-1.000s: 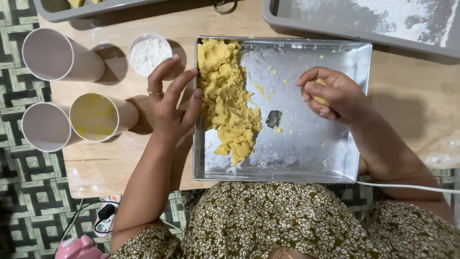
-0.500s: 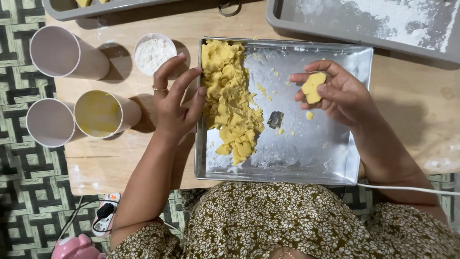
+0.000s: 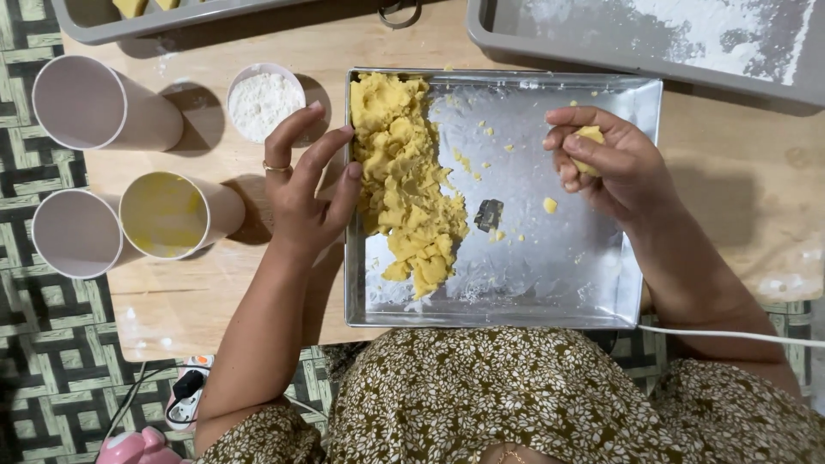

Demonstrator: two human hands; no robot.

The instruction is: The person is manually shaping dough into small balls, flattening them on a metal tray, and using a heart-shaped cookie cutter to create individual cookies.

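The right hand (image 3: 614, 167) was curled shut around a small piece of yellow dough (image 3: 589, 137), while the left hand (image 3: 305, 185) rested with fingers spread against the metal tray's (image 3: 550, 283) edge, the dough heap (image 3: 404, 189) just beside its fingertips

Yellow dough (image 3: 404, 185) fills a silver metal tray (image 3: 550, 292) on a pale wooden board (image 3: 215, 292); white flour in a small bowl (image 3: 265, 101), pink-white cups (image 3: 82, 103), an olive floral-print dress (image 3: 516, 395), green-black woven mat (image 3: 43, 378).
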